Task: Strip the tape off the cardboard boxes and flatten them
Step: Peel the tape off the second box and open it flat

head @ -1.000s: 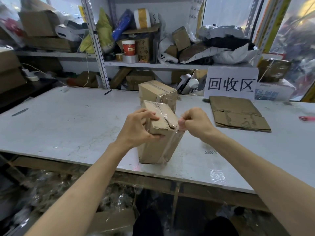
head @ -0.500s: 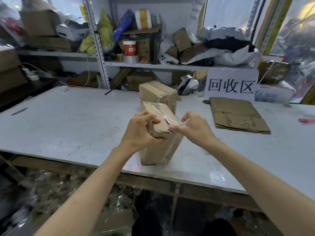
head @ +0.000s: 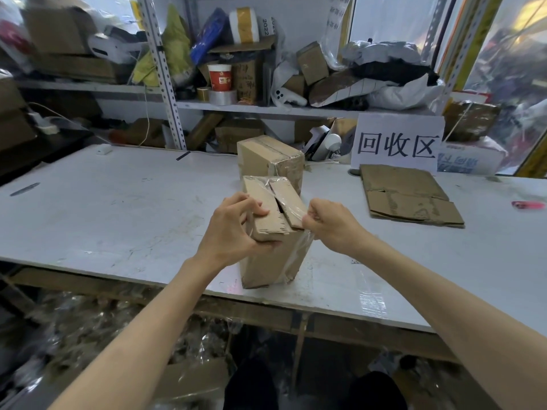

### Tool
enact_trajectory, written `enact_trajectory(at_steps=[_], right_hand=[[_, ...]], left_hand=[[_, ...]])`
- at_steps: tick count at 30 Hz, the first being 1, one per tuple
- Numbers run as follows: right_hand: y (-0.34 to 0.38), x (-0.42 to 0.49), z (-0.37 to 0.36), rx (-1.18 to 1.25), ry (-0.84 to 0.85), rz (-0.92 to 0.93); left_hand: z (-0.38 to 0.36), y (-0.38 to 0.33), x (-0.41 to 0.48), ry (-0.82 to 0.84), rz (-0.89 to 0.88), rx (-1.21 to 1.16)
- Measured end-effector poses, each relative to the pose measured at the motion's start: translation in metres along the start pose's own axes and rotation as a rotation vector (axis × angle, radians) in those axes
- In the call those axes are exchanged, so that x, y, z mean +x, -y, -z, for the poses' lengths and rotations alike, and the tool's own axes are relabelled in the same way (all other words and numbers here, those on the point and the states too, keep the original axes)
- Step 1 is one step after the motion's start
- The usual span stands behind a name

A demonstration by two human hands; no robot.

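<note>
pinching a strip of clear tape (head: 297,209) at the near right corner of the box top, the right hand (head: 330,224) has its fingers curled tight on the film, ready, i judge, to draw it off toward 3 o'clock. the left hand (head: 233,229) grips the small cardboard box (head: 272,258) from 9 o'clock, fingers pressed on the left flap and thumb against the near side, likely to brace it against that pull. the box stands on end near the front edge of the white table (head: 118,208), its top seam already split. a second taped box (head: 268,156) sits just behind at 12 o'clock; a flattened carton (head: 405,193) lies at 2 o'clock, below the paper sign (head: 396,143)
</note>
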State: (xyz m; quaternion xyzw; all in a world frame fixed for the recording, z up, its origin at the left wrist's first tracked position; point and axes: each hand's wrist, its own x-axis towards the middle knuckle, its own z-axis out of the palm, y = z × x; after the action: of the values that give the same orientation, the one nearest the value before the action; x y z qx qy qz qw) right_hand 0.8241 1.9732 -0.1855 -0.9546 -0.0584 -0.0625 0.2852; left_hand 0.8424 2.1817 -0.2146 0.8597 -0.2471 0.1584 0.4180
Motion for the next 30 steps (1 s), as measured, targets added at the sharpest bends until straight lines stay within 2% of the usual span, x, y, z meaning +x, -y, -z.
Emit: enact_trajectory(at_steps=[4, 6, 8, 10, 14, 16, 18, 20, 23, 25, 27, 30], right_hand=[[-0.003, 0.001, -0.001, 0.066, -0.065, 0.003], [-0.002, 0.004, 0.002, 0.009, -0.093, -0.004], [-0.001, 0.005, 0.006, -0.128, -0.126, 0.064], [-0.001, 0.004, 0.007, -0.163, -0.121, 0.106], [0.008, 0.005, 0.008, -0.002, -0.086, 0.019], [0.015, 0.012, 0.005, -0.106, -0.127, -0.020], [0.019, 0.018, 0.001, -0.260, -0.191, -0.026], [0.023, 0.023, 0.000, -0.297, -0.209, -0.004], [0.020, 0.022, 0.000, -0.258, -0.285, 0.077], [0.021, 0.015, 0.001, -0.175, -0.384, 0.155], [0.023, 0.009, 0.002, -0.141, -0.475, 0.267], [0.026, 0.006, 0.002, -0.069, -0.473, 0.317]], left_hand=[[-0.003, -0.003, -0.001, -0.006, -0.004, 0.004], [-0.005, -0.006, 0.002, 0.005, -0.015, 0.004], [-0.005, -0.006, 0.004, 0.018, -0.014, 0.001], [-0.004, -0.005, 0.004, 0.017, -0.001, -0.025], [-0.003, -0.004, 0.003, 0.053, -0.004, -0.064], [-0.002, -0.007, 0.006, 0.094, 0.028, -0.129], [-0.001, -0.011, 0.011, 0.067, 0.091, -0.200], [0.000, -0.010, 0.019, -0.024, 0.199, -0.184], [0.004, -0.006, 0.031, 0.042, 0.571, -0.324], [0.009, -0.007, 0.038, 0.069, 0.723, -0.392], [0.015, -0.007, 0.047, -0.025, 0.759, -0.411], [0.021, -0.006, 0.054, -0.148, 0.711, -0.417]])
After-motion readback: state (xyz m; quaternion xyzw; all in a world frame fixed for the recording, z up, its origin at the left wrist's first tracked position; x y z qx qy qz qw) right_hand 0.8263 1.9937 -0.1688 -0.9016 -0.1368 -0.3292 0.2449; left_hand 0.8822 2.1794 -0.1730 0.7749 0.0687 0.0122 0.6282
